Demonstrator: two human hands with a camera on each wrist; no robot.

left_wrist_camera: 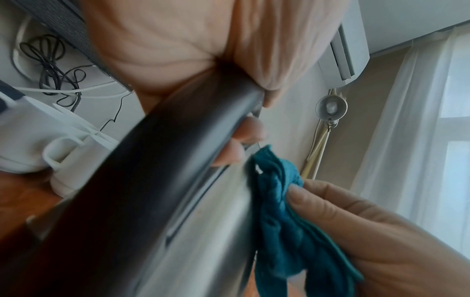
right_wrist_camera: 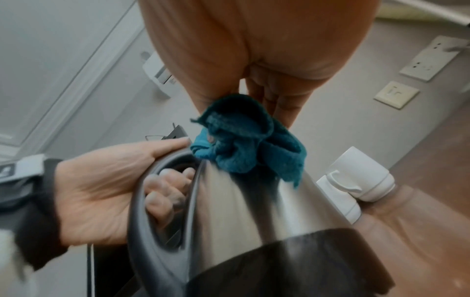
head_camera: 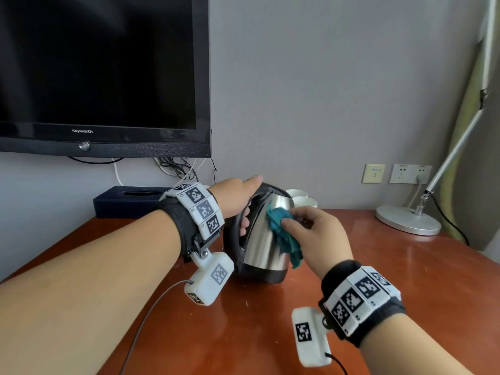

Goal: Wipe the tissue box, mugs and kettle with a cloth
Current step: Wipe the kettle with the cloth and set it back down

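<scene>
A stainless-steel electric kettle with a black plastic lid, handle and base (head_camera: pixel 263 239) is held tilted on the reddish-brown wooden table (head_camera: pixel 378 280), its top leaning to the right. The black loop handle (left_wrist_camera: pixel 142 170) is gripped by the left hand (head_camera: pixel 238 201), with the fingers (right_wrist_camera: pixel 162 193) curled through the loop and the thumb laid along the top by the lid. A crumpled teal cloth (head_camera: pixel 282 234) is pinched by the right hand (head_camera: pixel 316 236) between thumb and fingers and is pressed against the upper part of the steel wall, on the right side of the kettle; its loose end hangs down towards the table. Two white ceramic mugs (head_camera: pixel 301 198) are seen just behind the kettle on the far side, near the wall. A dark navy rectangular tissue box (head_camera: pixel 127 201) lies at the far left of the table, below a black flat-screen television (head_camera: pixel 102 77) mounted on the grey wall. A silver desk lamp with a round base (head_camera: pixel 408 220) stands at the far right.
</scene>
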